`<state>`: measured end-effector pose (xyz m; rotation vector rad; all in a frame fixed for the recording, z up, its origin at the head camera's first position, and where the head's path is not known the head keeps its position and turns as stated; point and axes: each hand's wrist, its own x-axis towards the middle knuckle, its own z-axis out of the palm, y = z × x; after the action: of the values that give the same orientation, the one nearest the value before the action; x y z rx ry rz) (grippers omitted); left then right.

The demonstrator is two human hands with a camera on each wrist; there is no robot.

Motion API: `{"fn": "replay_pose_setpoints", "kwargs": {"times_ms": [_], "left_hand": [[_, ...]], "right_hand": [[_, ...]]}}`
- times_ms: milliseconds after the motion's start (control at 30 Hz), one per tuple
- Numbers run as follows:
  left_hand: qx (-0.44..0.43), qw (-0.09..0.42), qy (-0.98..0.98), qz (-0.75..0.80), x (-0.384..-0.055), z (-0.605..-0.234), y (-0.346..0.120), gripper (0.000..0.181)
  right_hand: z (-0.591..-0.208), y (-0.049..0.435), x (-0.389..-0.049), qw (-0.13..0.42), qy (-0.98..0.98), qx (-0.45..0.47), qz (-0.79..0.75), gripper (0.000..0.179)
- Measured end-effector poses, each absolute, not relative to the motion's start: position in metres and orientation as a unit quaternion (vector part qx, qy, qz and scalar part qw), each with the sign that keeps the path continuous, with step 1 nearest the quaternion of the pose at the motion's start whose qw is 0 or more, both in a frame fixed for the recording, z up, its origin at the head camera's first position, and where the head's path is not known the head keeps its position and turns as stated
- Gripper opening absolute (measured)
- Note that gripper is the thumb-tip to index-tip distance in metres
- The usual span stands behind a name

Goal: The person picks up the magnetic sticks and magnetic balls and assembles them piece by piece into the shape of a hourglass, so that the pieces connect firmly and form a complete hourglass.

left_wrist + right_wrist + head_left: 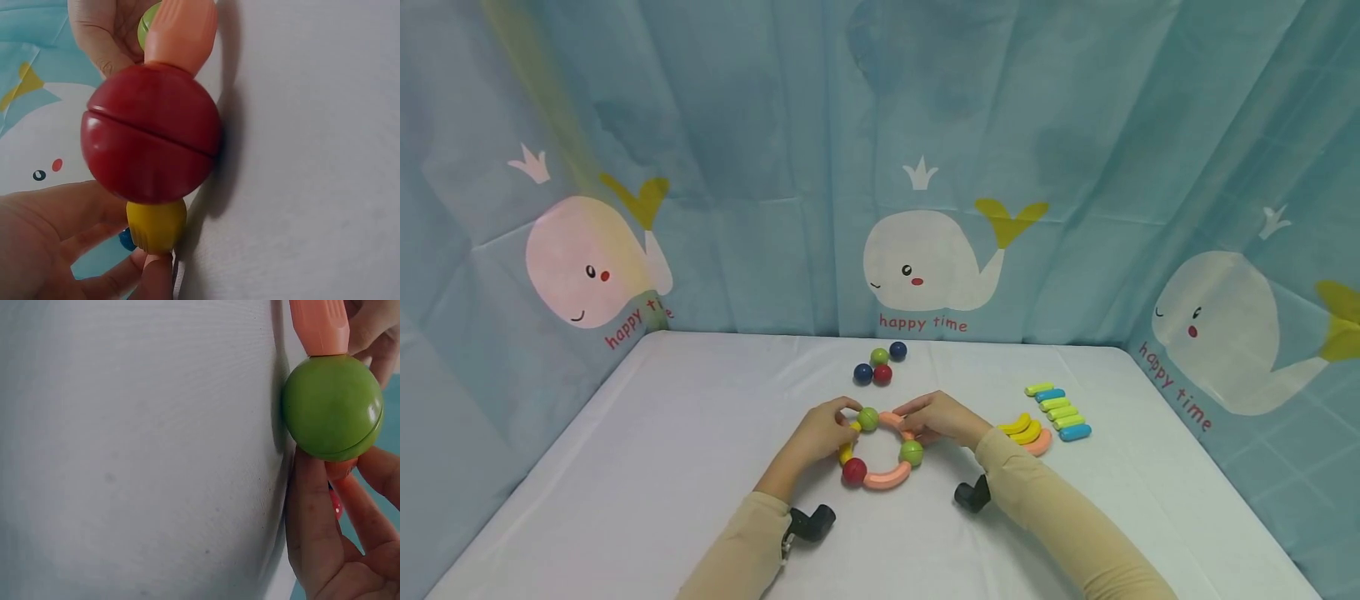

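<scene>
On the white table a ring of toy pieces joins three balls and three curved rods. My left hand (823, 429) pinches the yellow curved rod (846, 453) on the ring's left side, between a green ball (868, 418) and the red ball (152, 134). The upper pink curved rod (891, 418) is held by my right hand (947, 418), whose fingers cover its right end. Beside those fingers sits a second green ball (333, 407). A lower pink curved rod (887, 480) links it to the red ball, close over the tablecloth.
Behind the ring lie several loose balls (882, 374) in red, green and dark blue. Right of my right hand are yellow curved rods (1026, 435) and a pink one (1040, 443). Farther right, several short lime and blue sticks (1075, 432) form a row. A whale-print curtain (760, 275) surrounds the table.
</scene>
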<state>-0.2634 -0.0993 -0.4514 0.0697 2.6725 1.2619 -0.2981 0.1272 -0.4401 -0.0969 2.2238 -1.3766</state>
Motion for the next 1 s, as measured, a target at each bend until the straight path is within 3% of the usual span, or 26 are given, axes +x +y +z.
{"fn": "replay_pose_setpoints", "kwargs": {"times_ms": [233,367,500,667,1000], "left_hand": [[0.016,0.112,0.893,0.436,-0.262,-0.446,-0.101,0.044],[0.007,0.177,0.896,0.408,-0.257,-0.437,-0.104,0.035],[0.034,0.226,0.884,0.407,-0.252,-0.433,-0.103,0.048],[0.043,0.219,0.877,0.426,-0.254,-0.437,-0.103,0.067],[0.046,0.186,0.860,0.472,-0.260,-0.447,-0.101,0.061]], "right_hand": [[-0.439,0.136,-0.296,0.236,0.836,-0.004,-0.496,0.031],[-0.439,0.147,-0.294,0.226,0.841,0.008,-0.492,0.030],[-0.438,0.156,-0.291,0.234,0.835,0.002,-0.498,0.030],[-0.436,0.161,-0.288,0.248,0.823,-0.006,-0.512,0.033],[-0.436,0.162,-0.283,0.226,0.829,0.010,-0.511,0.035]]}}
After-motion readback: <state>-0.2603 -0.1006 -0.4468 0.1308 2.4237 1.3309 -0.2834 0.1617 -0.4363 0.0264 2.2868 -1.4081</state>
